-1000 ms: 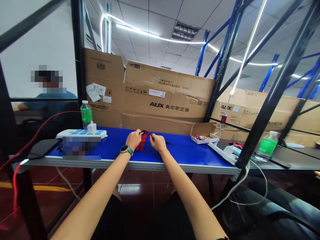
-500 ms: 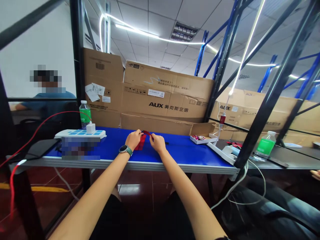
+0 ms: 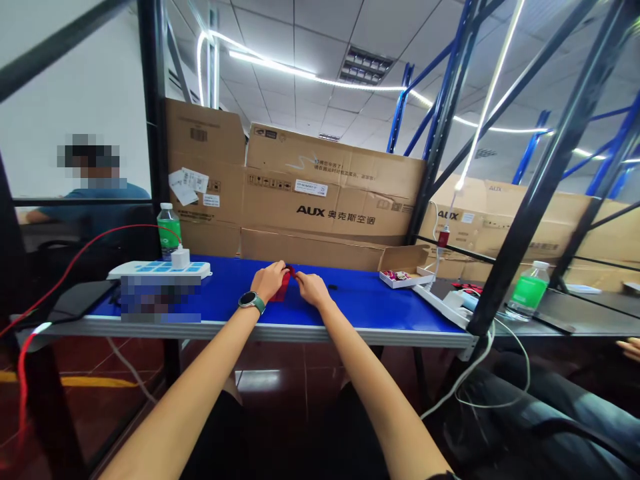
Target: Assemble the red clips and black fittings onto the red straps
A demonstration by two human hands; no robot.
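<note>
A narrow red strip of flexible material, dark at its left end, bends in a small arch between my two hands. My left hand, with a watch on its wrist, pinches the left end. On the other end the fingers of my right hand are closed. Below them a flat red piece lies on the blue tabletop, partly covered by my left hand; whether it joins the strip I cannot tell. Just right of my right hand lies a small black item, too small to name.
On the left stand a power strip with a white plug and a green-labelled bottle. An open small box with wrapped bits sits at the right, beside another power strip. Cardboard walls the back. A person sits at far left.
My hands have come closer together, the right one shifting slightly left. Between them the red strip, straighter before, now bends more tightly. The view has shifted slightly.
</note>
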